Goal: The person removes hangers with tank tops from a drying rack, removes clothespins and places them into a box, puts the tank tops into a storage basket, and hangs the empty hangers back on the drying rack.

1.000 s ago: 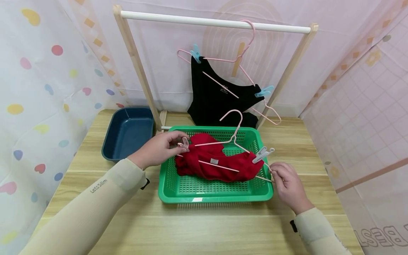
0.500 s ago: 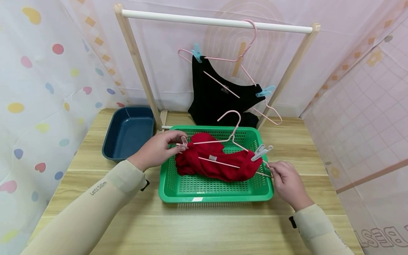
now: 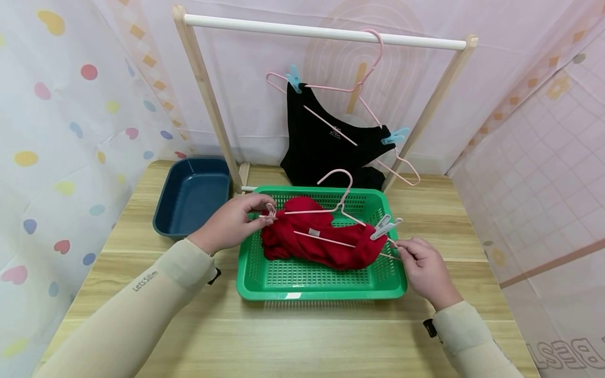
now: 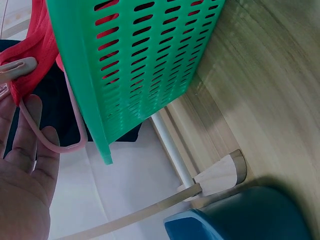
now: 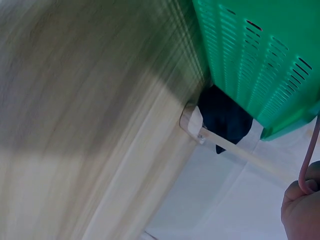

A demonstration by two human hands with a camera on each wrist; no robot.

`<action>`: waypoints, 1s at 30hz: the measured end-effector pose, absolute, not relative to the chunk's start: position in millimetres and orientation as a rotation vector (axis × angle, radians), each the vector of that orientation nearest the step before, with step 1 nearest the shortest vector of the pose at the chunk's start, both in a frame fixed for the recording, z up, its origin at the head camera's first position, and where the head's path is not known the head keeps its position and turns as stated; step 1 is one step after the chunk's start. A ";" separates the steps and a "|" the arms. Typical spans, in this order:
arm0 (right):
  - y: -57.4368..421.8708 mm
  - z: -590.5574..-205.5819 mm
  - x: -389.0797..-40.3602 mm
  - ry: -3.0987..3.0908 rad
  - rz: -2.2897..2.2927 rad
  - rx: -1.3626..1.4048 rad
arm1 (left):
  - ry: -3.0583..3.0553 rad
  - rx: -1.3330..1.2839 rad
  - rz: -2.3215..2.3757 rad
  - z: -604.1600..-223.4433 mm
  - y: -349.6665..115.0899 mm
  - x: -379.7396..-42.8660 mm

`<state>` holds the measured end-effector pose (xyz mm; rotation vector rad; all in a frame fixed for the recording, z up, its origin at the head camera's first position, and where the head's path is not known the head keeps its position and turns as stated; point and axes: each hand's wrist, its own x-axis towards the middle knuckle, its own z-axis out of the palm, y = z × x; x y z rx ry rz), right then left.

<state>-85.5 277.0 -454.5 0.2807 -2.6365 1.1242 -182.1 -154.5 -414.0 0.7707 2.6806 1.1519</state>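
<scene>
A red garment [image 3: 302, 251] with a small white label is threaded on a pink hanger [image 3: 341, 203], above and partly inside the green basket [image 3: 326, 295]. At its left shoulder my left hand [image 3: 229, 224] pinches a pale pink clothespin [image 3: 271, 211]. The left wrist view shows that clothespin [image 4: 20, 69] at the red cloth, with fingers behind the hanger's curved end [image 4: 60, 148]. A grey-white clothespin [image 3: 384, 228] stands on the right shoulder. My right hand [image 3: 427, 270] pinches the hanger's right end beside the basket rim; its curled fingertips show in the right wrist view.
Behind the basket stands a wooden rack with a white rod [image 3: 283, 27]. On it hangs a black garment [image 3: 326, 142] on another pink hanger, with two blue clothespins [image 3: 396, 136]. A dark blue tub [image 3: 191, 197] sits at the left on the wooden table [image 3: 307, 341].
The hanger and red garment have shifted slightly left, and the hook tips a little lower. The right hand has followed slightly left. The left hand keeps its pinch.
</scene>
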 end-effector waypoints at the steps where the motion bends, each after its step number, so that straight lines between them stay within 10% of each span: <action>1: 276.5 -455.4 -85.9 -2.622 1.142 0.281 | 2.684 0.773 1.146 -414.3 -154.7 -182.0; 30: 272.3 -466.1 -89.7 -2.508 1.162 0.284 | 2.717 0.800 1.163 -415.8 -155.0 -184.5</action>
